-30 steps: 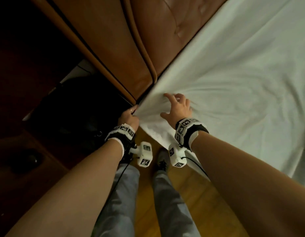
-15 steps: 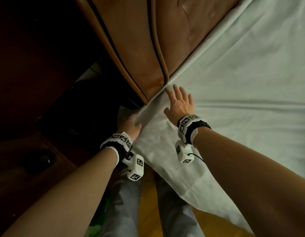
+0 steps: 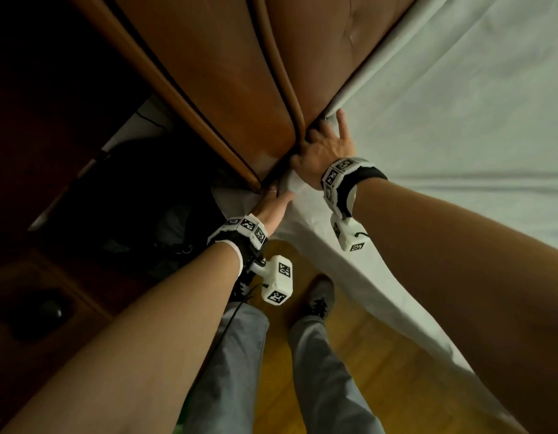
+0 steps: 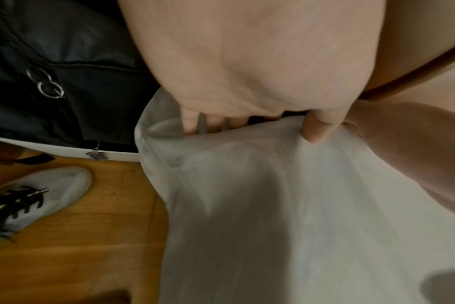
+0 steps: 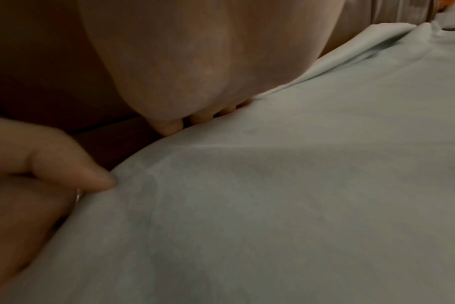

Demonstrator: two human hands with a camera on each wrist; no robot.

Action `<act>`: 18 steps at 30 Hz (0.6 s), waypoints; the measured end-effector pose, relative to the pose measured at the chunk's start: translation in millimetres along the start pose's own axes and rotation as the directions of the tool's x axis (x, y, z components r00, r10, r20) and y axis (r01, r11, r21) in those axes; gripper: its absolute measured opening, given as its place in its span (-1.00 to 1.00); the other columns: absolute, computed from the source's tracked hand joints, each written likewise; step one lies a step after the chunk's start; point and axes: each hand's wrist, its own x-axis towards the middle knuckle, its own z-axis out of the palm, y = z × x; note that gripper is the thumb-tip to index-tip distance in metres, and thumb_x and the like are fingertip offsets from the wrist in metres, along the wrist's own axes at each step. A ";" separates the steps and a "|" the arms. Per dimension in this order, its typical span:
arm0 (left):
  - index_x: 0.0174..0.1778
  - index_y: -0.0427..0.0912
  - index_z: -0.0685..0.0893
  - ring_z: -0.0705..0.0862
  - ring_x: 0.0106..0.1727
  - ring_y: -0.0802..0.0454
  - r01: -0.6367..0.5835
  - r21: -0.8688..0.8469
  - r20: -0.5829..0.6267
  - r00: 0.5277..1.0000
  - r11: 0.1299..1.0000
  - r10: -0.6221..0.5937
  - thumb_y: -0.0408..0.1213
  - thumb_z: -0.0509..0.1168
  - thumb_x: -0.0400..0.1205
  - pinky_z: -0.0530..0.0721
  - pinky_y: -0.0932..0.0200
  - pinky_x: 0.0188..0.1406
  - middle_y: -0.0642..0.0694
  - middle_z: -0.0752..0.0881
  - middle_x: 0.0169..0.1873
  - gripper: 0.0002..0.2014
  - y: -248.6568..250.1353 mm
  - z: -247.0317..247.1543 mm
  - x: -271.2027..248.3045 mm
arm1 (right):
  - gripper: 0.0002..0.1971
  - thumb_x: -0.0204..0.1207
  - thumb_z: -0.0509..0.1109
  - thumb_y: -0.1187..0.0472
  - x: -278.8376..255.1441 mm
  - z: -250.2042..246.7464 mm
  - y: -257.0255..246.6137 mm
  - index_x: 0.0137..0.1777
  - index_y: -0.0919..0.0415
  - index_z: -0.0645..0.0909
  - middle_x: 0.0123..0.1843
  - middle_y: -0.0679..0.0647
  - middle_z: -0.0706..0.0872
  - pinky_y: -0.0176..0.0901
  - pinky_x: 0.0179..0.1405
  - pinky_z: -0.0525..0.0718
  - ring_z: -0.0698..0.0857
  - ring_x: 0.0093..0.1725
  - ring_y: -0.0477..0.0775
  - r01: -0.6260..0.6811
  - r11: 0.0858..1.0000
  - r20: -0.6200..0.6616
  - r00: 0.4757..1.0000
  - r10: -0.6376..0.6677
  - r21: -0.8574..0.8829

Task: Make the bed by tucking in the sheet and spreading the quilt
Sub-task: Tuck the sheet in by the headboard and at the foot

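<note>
A white sheet covers the mattress and hangs over its near side. Its top edge runs along the brown leather headboard. My right hand presses the sheet down into the gap at the headboard's corner; the fingertips are hidden behind the sheet's edge. My left hand is at the mattress corner just below. It pinches a fold of sheet, fingers behind the fold and thumb on the front. No quilt is in view.
A black bag lies on the floor left of the bed corner, beside dark wooden furniture. My legs and grey shoes stand on the wooden floor, close to the hanging sheet.
My right hand has slid from the flat of the mattress up to the headboard and pushed its fingers into the gap. My left hand has followed up along the corner, still holding the sheet.
</note>
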 end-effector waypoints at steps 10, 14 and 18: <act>0.64 0.10 0.17 0.50 0.46 -0.04 -0.214 0.104 -0.126 0.966 0.971 0.226 0.00 0.43 0.49 0.51 -0.03 0.44 -0.04 0.48 0.50 -0.18 -3.9 8.6 -24.5 | -0.44 0.63 0.11 -0.05 -49.5 18.3 23.7 0.62 0.07 0.33 0.68 0.06 0.31 0.23 0.70 0.05 0.15 0.71 0.19 0.066 0.989 -0.174 0.984 -0.043 0.129; 0.64 -0.02 0.25 0.48 0.48 -0.13 -0.025 -0.155 -0.059 0.998 0.988 0.016 -0.08 0.48 0.49 0.48 -0.03 0.45 -0.11 0.47 0.51 -0.18 -4.6 6.9 -7.9 | -0.41 0.59 0.11 -0.04 -25.4 16.0 10.8 0.58 0.22 0.32 0.61 0.13 0.41 0.28 0.70 0.01 0.16 0.70 0.20 0.066 0.985 -0.188 0.982 -0.035 0.162; 0.54 -0.14 0.36 0.60 0.35 -0.26 0.198 -0.201 0.180 0.970 0.959 -0.162 -0.06 0.45 0.53 0.53 -0.19 0.43 -0.20 0.56 0.39 -0.32 -14.4 4.8 -19.0 | -0.38 0.59 0.11 -0.01 -22.7 23.4 -4.5 0.63 0.23 0.29 0.67 0.12 0.31 0.26 0.69 0.02 0.00 0.74 0.18 0.055 0.961 -0.130 0.991 -0.020 0.269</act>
